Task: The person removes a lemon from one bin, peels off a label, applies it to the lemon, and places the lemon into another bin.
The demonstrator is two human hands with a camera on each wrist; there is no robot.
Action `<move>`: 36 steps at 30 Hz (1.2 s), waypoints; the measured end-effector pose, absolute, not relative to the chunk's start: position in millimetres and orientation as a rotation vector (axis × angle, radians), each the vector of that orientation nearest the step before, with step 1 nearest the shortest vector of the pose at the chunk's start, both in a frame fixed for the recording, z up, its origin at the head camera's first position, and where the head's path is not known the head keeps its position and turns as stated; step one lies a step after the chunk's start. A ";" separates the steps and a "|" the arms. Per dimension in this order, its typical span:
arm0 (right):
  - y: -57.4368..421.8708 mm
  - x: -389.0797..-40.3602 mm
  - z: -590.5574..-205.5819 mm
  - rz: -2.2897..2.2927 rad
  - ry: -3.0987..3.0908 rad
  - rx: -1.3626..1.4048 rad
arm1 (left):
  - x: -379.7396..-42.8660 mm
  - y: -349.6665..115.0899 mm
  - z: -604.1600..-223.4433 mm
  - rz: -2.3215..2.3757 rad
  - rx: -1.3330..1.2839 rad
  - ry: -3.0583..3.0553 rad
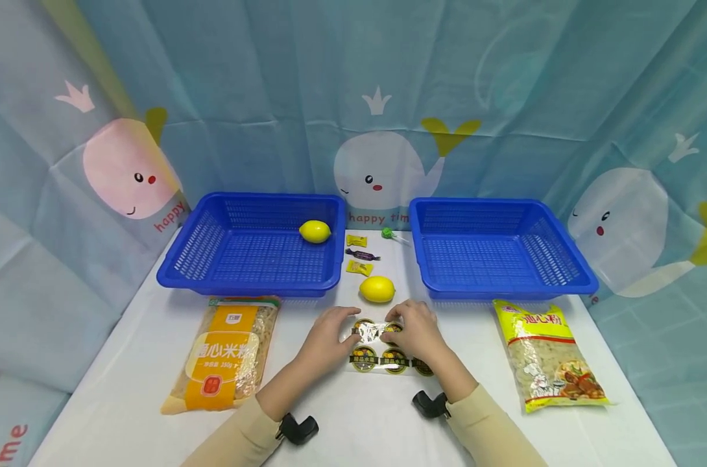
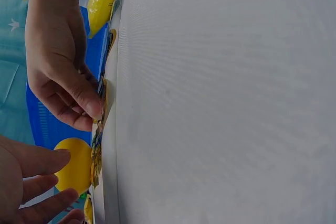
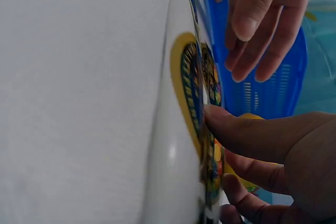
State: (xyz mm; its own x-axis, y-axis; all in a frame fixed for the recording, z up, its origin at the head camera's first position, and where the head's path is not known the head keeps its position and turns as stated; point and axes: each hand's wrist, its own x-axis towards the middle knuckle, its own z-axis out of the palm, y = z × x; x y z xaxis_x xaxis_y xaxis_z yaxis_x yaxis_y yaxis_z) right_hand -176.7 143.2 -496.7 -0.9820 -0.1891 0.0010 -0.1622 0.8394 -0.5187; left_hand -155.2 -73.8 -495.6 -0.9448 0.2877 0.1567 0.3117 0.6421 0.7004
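Note:
A clear sheet of round black-and-gold stickers (image 1: pixel 364 359) lies flat on the white table between the hands. My right hand (image 1: pixel 420 331) pinches at an upper sticker of the sheet with thumb and forefinger; whether that sticker has lifted cannot be told. In the right wrist view the thumb (image 3: pixel 236 129) presses against the sheet. My left hand (image 1: pixel 327 340) stays by the sheet's left side, its fingers loosely spread and holding nothing in the left wrist view. Just beyond the sheet rests a yellow lemon (image 1: pixel 377 289).
Two blue baskets stand at the back; the left basket (image 1: pixel 248 285) contains a lemon (image 1: pixel 315 231), beside the right basket (image 1: pixel 505 292). Between them lie wrapped candies (image 1: pixel 362 255) and a green lollipop (image 1: pixel 387 233). An orange pasta bag (image 1: pixel 222 357) lies left, a yellow pasta bag (image 1: pixel 549 357) right.

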 end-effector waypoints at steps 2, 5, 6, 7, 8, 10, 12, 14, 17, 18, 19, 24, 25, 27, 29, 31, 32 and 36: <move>143.5 -177.9 -493.6 -0.845 2.954 -0.288 | -155.7 -72.8 -495.1 -1.185 -0.517 -2.822; 144.0 -178.3 -488.6 -0.821 2.949 -0.297 | -156.6 -70.9 -494.9 -1.121 -0.541 -2.828; 144.2 -178.3 -487.6 -0.797 2.948 -0.302 | -156.8 -70.2 -495.3 -1.089 -0.555 -2.831; 144.1 -178.0 -486.7 -0.778 2.944 -0.309 | -156.7 -69.4 -495.3 -1.065 -0.563 -2.835; 144.1 -177.7 -486.3 -0.756 2.941 -0.318 | -156.4 -68.7 -495.5 -1.045 -0.570 -2.836; 144.3 -178.4 -487.9 -0.715 2.936 -0.350 | -155.5 -67.8 -495.8 -1.012 -0.582 -2.829; 144.5 -179.1 -489.6 -0.723 2.915 -0.383 | -154.1 -67.2 -494.9 -1.013 -0.577 -2.826; 144.9 -179.8 -489.7 -0.752 2.890 -0.391 | -152.8 -67.0 -493.4 -1.020 -0.571 -2.822; 145.3 -179.2 -484.6 -0.836 2.836 -0.356 | -152.1 -66.3 -490.6 -1.026 -0.578 -2.809; 145.4 -178.9 -482.3 -0.867 2.819 -0.337 | -152.1 -66.0 -489.7 -1.020 -0.578 -2.803; 145.5 -178.5 -479.8 -0.903 2.798 -0.321 | -152.2 -65.7 -489.0 -1.012 -0.581 -2.793; 146.0 -176.8 -469.6 -1.013 2.740 -0.376 | -151.9 -65.0 -485.6 -0.946 -0.602 -2.751; 146.4 -176.6 -467.9 -1.029 2.734 -0.407 | -151.7 -65.2 -485.0 -0.934 -0.607 -2.746; 147.2 -176.7 -465.0 -1.060 2.724 -0.476 | -151.3 -65.8 -483.3 -0.908 -0.612 -2.737; 148.2 -177.3 -461.8 -1.099 2.710 -0.537 | -150.8 -66.5 -480.9 -0.928 -0.603 -2.724; 149.6 -178.3 -458.8 -1.130 2.694 -0.584 | -150.7 -67.2 -478.5 -0.970 -0.588 -2.720; 150.5 -179.2 -458.1 -1.144 2.680 -0.606 | -150.9 -67.6 -477.4 -0.993 -0.583 -2.715; 155.8 -183.6 -456.2 -1.170 2.598 -0.637 | -151.5 -69.4 -472.7 -1.077 -0.599 -2.718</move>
State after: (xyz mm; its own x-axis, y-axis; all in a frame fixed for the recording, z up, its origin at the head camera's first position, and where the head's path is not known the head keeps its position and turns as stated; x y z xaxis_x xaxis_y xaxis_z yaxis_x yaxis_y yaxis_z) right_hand -183.6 155.8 -456.2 -0.8815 -0.4716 -0.0232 -0.2951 0.5886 -0.7527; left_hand -151.5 -69.4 -472.7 -0.9077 0.3069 0.2862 0.4196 0.6611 0.6220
